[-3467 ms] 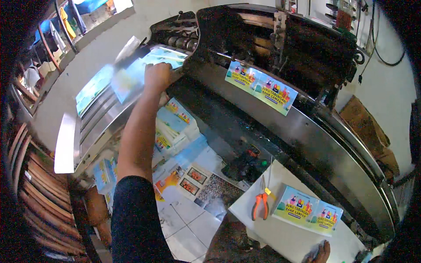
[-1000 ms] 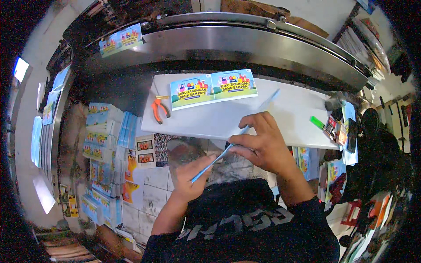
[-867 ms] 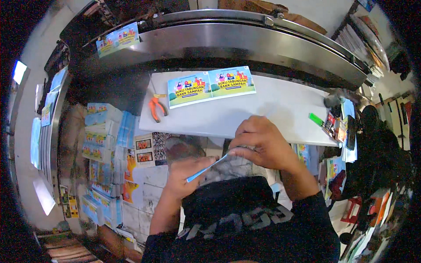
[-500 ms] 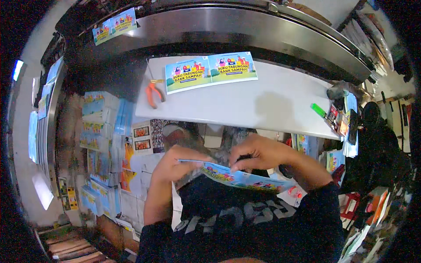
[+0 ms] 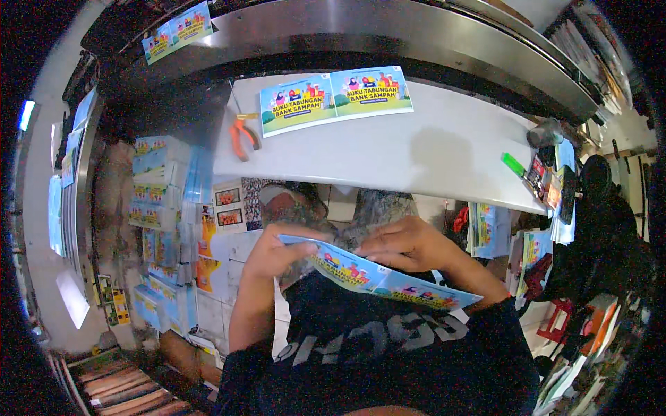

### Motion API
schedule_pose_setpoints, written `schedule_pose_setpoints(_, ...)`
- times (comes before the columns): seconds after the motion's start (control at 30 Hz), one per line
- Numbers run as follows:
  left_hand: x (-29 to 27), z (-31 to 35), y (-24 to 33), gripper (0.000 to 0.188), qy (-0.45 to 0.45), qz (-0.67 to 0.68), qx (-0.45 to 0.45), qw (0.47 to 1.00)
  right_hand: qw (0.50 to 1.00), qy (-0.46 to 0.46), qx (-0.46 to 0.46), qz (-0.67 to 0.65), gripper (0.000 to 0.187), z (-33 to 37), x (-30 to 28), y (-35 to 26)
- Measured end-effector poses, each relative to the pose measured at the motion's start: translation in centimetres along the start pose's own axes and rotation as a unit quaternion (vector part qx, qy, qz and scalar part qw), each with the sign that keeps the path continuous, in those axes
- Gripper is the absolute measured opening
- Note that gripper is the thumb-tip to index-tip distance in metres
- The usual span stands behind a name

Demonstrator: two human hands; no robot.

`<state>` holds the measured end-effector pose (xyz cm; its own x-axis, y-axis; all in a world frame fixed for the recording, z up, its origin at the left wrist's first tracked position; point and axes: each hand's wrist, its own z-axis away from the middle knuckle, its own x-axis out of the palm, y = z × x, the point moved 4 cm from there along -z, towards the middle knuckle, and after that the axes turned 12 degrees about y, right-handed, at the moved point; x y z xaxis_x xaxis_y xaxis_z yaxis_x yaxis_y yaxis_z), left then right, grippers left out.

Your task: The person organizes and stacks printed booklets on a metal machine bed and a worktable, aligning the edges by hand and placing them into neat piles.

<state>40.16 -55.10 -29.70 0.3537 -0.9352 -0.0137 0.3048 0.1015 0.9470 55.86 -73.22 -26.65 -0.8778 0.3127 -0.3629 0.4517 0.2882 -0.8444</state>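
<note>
Both hands [image 5: 347,251] raised, gripping printed sheet [image 5: 388,277] edges.

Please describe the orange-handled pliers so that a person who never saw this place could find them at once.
Start at the long white worktable below the curved steel machine housing. Near the table's left end, just left of the colourful printed sheet lying flat there, are the orange-handled pliers. They are the only tool at that end; the small green marker lies far off toward the right end.
</note>
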Motion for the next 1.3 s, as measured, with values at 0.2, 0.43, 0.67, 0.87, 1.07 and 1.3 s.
schedule_pose_setpoints(0.2,0.1,0.1,-0.7,0.026,0.013,0.026,-0.021,0.999,0.997,0.022,-0.068,0.036,0.023,0.2,0.5,0.5)
schedule_pose_setpoints(0.43,0.1,0.2,-0.4,0.026,0.014,0.010,-0.027,0.999,0.997,0.020,-0.039,0.068,0.023,1.0,2.1,0.5)
schedule_pose_setpoints(0.67,0.1,0.3,-0.7,0.025,0.014,0.001,-0.023,1.000,0.985,0.101,-0.113,0.080,0.022,1.9,3.3,0.7)
schedule_pose_setpoints(0.87,0.6,0.2,0.0,0.023,-0.044,0.100,0.132,0.985,0.980,0.171,-0.098,0.007,0.015,2.2,3.2,-0.2)
schedule_pose_setpoints(1.07,1.5,0.5,0.2,0.023,-0.133,0.095,0.151,0.975,0.910,0.340,-0.053,-0.233,0.009,1.6,-0.4,-0.5)
schedule_pose_setpoints(1.3,-0.1,-2.8,0.8,0.037,0.231,0.091,-0.033,0.968,0.780,0.403,0.219,0.427,0.064,8.1,-17.1,9.6)
